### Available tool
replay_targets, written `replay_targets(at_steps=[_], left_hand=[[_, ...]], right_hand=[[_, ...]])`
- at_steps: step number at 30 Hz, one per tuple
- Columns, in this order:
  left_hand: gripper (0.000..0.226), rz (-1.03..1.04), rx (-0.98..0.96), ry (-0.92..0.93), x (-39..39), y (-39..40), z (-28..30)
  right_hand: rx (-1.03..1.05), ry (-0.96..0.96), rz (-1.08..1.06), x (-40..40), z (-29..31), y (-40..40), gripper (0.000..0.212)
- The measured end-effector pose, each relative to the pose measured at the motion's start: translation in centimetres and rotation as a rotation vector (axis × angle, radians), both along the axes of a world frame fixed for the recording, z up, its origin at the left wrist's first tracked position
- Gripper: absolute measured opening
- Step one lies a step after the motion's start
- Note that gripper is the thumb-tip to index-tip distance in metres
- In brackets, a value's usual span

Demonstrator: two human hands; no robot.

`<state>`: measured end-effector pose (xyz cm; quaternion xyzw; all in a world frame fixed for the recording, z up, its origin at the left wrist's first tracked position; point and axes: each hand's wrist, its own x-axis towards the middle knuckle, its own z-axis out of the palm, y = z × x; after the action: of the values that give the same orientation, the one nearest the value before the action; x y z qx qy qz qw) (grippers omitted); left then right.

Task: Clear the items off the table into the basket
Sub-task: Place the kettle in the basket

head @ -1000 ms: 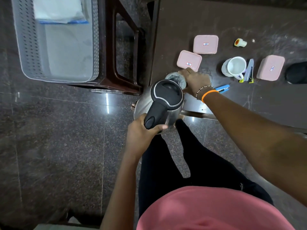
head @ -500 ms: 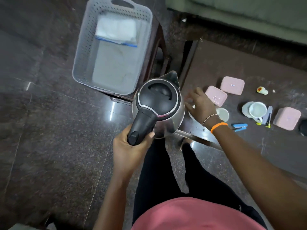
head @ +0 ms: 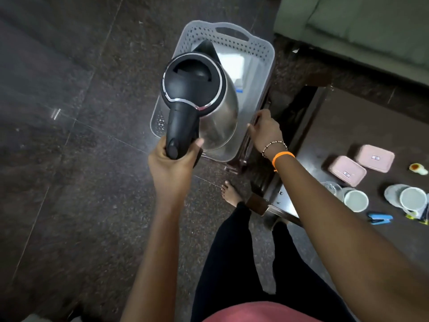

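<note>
L hand (head: 173, 163), fingers wrapped round the black handle of the kettle (head: 204, 98), holds the steel body w/ black lid over the basket (head: 267, 55), spout pointing away from the person. Can't tell if the kettle base touches the basket floor. Basket is grey, perforated, sits on a dark wooden stool (head: 249, 145); inside, a white folded item w/ blue edge (head: 234, 66), mostly hidden by the kettle. R hand (head: 267, 131), bead bracelet + orange band at wrist, rests at the basket's right rim/stool edge, fingers loosely spread, holding nothing. Bare foot (head: 229, 194) on the stone floor below.

Further right, the table (head: 348, 126), dark top. On it: two pink lidded boxes (head: 347, 170) (head: 375, 158), closed, just beside each other; a clear glass (head: 333, 185) touching a white cup (head: 355, 201); a white mug (head: 413, 199) on a saucer; blue stapler (head: 379, 220) near the front edge; small white-and-orange item (head: 417, 168) at far right. Contents of cups not clear.
</note>
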<state>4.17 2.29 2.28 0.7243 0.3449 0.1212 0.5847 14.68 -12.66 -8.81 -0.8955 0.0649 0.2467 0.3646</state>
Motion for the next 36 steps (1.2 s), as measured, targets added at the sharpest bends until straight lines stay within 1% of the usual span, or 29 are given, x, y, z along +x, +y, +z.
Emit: replay_targets(at_steps=[3,7,10,13,16,18,20,22,24,26,27,29,31,33,34,35,36], left_hand=[[0.023,0.007,-0.008,0.042,1.8,2.2,-1.9],[0.014,-0.019,-0.023,0.078,3.0,4.2,-4.3],[0.016,-0.027,-0.075,0.09,3.6,5.3,-5.8],[0.019,-0.021,-0.128,0.108,3.8,6.0,-6.8],[0.018,-0.005,-0.092,0.108,3.8,6.2,-7.2],[0.023,-0.011,-0.124,0.107,3.7,6.1,-7.5],[0.033,-0.013,-0.168,0.1,3.5,6.0,-7.9],[0.041,-0.022,-0.148,0.108,3.5,6.0,-8.0],[0.044,-0.031,-0.134,0.123,3.5,6.2,-8.0],[0.043,-0.042,-0.139,0.143,3.5,6.1,-7.8],[0.043,-0.044,-0.12,0.154,3.4,6.0,-7.5],[0.047,-0.017,0.014,0.142,3.1,5.2,-6.8],[0.048,0.049,0.174,0.045,2.6,4.2,-5.7],[0.031,0.056,0.346,-0.041,2.2,2.8,-4.7],[0.021,0.025,0.413,-0.063,2.0,2.1,-4.3],[0.014,-0.022,0.443,-0.082,2.0,1.3,-4.0],[0.012,-0.08,0.429,-0.098,2.0,0.5,-3.9]], right_hand=[[-0.033,0.075,-0.088,0.3,-1.1,1.6,0.037],[-0.126,0.107,-0.13,0.6,-2.0,2.9,0.032],[-0.197,0.112,-0.127,0.8,-2.2,3.1,0.03],[-0.217,0.114,-0.142,0.9,-2.2,3.3,0.029],[-0.216,0.114,-0.162,1.0,-2.2,3.4,0.029],[-0.217,0.117,-0.159,1.0,-2.1,3.5,0.028],[-0.219,0.119,-0.154,1.0,-2.2,3.5,0.028],[-0.222,0.121,-0.151,0.9,-2.2,3.5,0.027],[-0.223,0.12,-0.147,0.9,-2.2,3.4,0.027],[-0.214,0.12,-0.146,0.9,-2.2,3.4,0.027],[-0.202,0.12,-0.148,0.8,-2.1,3.3,0.027],[-0.153,0.122,-0.179,0.7,-2.1,3.1,0.029],[-0.091,0.103,-0.238,0.4,-2.0,2.8,0.032],[-0.058,0.043,-0.273,0.1,-1.9,2.4,0.03],[-0.046,0.008,-0.274,0.0,-1.7,2.3,0.028],[-0.034,-0.024,-0.271,-0.2,-1.6,2.1,0.024],[-0.017,-0.051,-0.27,-0.4,-1.5,1.8,0.019]])
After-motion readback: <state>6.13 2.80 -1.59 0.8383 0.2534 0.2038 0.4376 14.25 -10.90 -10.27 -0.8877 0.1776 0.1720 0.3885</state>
